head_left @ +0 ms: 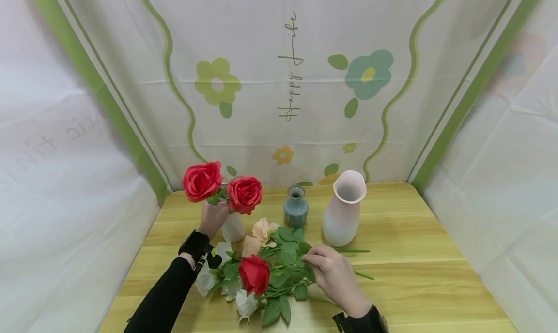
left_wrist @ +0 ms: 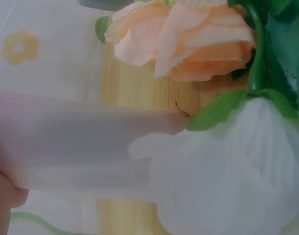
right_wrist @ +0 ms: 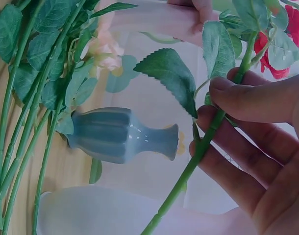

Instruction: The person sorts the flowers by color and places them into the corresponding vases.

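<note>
A small blue-grey glazed vase (head_left: pixel 296 212) is standing upright near the far edge of the wooden table (head_left: pixel 414 255), and a white cloth printed with flowers (head_left: pixel 261 125) is rising just behind that edge. To the left of the blue-grey vase, the left hand (head_left: pixel 213 220) is gripping the upper part of a slim white-and-pink vase (head_left: pixel 233 229), with 2 full red artificial roses (head_left: pixel 245 194) showing above it.

To the right of the blue-grey vase and nearer the person, the right hand (head_left: pixel 333 277) is pinching a green leafy stem (right_wrist: pixel 187 171) between thumb and fingertips; I cannot tell for certain which flower it is carrying.

Nearer the person than the blue-grey vase, a loose heap of green-leaved artificial flowers (head_left: pixel 289 252) is spreading between the hands, with peach blooms (head_left: pixel 261 230), white blooms (head_left: pixel 247 304) and 1 red rosebud (head_left: pixel 254 275) showing. Thin green stem ends (head_left: pixel 364 275) are poking out rightward past the right hand.

To the right of the blue-grey vase, a tall white vase with a pink flared rim (head_left: pixel 341 221) is standing apart, a narrow strip of wood showing between them. Beyond it, a wide stretch of wood grain is running to the table's right edge.
</note>
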Demonstrator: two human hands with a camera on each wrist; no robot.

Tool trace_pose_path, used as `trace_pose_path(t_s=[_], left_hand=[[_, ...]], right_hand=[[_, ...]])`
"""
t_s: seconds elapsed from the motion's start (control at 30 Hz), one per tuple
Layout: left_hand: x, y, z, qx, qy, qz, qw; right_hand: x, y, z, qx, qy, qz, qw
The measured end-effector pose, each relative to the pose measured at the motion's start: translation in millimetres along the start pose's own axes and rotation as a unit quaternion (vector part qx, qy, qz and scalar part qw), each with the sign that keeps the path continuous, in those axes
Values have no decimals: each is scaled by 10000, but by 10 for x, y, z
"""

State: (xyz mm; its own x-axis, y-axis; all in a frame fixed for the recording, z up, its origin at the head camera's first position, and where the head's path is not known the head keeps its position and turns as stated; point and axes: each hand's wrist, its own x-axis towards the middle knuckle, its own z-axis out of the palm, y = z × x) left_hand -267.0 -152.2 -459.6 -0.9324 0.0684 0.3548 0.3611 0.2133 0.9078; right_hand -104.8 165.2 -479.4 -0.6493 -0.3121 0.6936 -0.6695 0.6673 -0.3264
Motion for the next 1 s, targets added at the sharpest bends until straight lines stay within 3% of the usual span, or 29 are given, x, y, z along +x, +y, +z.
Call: trace_pose_path(t_s=[0.37, 0.57, 0.67, 0.8, 0.87, 0.97, 1.0], left_hand=[[-22, -35, -16, -120, -91, -79, 9999], [-24, -37, -17, -281, -126, -137, 9994], [-21, -40, -18, -426, -157, -161, 9988], [-18, -43, -17, -468, -151, -146, 9987], [-16, -44, -17, -439, -141, -97, 9989], [-8, -48, -19, -378, -128, 33, 9992], [-5, -49, -18, -384, -132, 74, 9991]], right_hand=[[39, -64, -64, 280, 371, 31, 9989], [38, -20, -46, 659, 666, -184, 9954], [-133, 264, 185, 555, 803, -190, 9950], [-468, 812, 643, 557, 904, -154, 9942], [-573, 1001, 796, 788, 1014, -164, 9916], [-606, 1121, 886, 1267, 1315, -184, 9830], [-543, 1046, 805, 1449, 1411, -173, 9792]])
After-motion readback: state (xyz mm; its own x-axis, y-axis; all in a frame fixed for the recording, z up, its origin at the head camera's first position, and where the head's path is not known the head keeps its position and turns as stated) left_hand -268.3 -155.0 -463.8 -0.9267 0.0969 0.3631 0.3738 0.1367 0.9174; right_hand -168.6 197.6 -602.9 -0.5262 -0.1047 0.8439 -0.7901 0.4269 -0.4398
